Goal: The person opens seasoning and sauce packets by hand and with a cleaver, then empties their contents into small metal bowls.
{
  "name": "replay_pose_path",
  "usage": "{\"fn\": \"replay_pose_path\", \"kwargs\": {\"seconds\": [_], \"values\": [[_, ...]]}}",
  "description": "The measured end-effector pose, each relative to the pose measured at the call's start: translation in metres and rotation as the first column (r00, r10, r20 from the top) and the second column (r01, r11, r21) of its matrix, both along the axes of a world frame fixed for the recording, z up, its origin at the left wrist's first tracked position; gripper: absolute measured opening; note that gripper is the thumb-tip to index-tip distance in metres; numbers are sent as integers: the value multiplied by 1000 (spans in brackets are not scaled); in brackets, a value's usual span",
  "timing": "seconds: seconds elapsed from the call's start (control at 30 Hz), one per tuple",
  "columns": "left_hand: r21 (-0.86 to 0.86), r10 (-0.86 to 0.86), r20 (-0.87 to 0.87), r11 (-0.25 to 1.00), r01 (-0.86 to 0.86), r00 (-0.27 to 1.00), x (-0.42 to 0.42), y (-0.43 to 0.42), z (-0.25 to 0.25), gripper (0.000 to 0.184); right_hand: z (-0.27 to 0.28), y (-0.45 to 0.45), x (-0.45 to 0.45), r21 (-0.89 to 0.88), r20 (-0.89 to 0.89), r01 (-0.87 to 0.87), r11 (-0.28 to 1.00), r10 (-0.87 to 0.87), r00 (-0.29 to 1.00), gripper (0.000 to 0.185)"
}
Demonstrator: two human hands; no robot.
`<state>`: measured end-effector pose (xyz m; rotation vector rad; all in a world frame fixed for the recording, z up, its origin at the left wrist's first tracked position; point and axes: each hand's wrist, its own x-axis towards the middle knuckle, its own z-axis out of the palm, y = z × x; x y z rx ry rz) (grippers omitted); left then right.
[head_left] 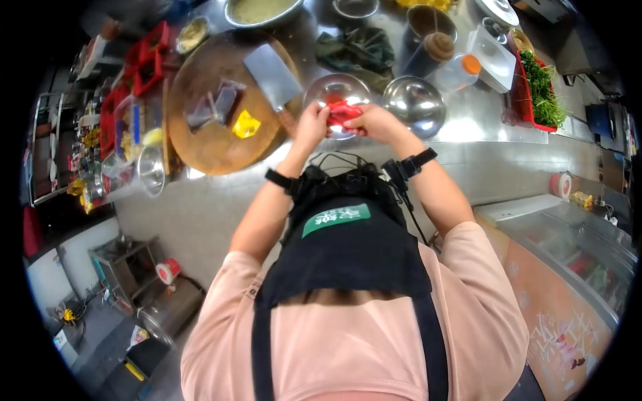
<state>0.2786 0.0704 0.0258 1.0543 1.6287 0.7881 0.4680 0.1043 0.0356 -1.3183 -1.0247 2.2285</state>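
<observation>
A small red packet (344, 113) is stretched between my two hands, above the near part of a shiny metal bowl (336, 85). My left hand (313, 124) pinches its left end, and my right hand (374, 123) grips its right end. Left of the hands lies a round wooden chopping board (200, 148). On the board are a cleaver (273, 75), a yellow packet (246, 124) and some clear plastic wrappers (226, 101). A second metal bowl (414, 105) stands just right of my right hand.
A dark cloth (356, 53) lies behind the bowls. To the right are an orange-capped bottle (459, 72), a white container (491, 59) and a red basket of greens (540, 93). A large basin (262, 12) sits at the back, and red crates (148, 72) stand left.
</observation>
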Motion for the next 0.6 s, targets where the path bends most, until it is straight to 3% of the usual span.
{"fn": "replay_pose_path", "kwargs": {"seconds": [0.07, 0.13, 0.2, 0.3, 0.33, 0.6], "values": [[-161, 10, 285, 986, 38, 959, -3, -1, 1, 22, 6, 2, -1, -18, 40, -25, 1000, 26, 999, 13], [-174, -28, 301, 981, 83, 953, -6, 2, 4, 21, 14, 5, -2, -85, 91, -69, 994, 77, 993, 14], [-224, -3, 442, 968, 113, 897, -10, 3, 8, 17, 15, 6, -4, -102, 102, -57, 993, 68, 993, 10], [-208, -90, 510, 952, 224, 856, -15, 4, 14, 12, 20, 8, -7, -147, 151, -44, 988, 67, 986, 6], [-206, -92, 515, 952, 227, 852, -15, 4, 16, 12, 22, 8, -8, -179, 188, -44, 983, 78, 979, 14], [-338, -3, 623, 901, 273, 782, -17, 5, 10, 12, 16, 10, -13, -181, 145, -130, 975, 158, 977, 18]]}}
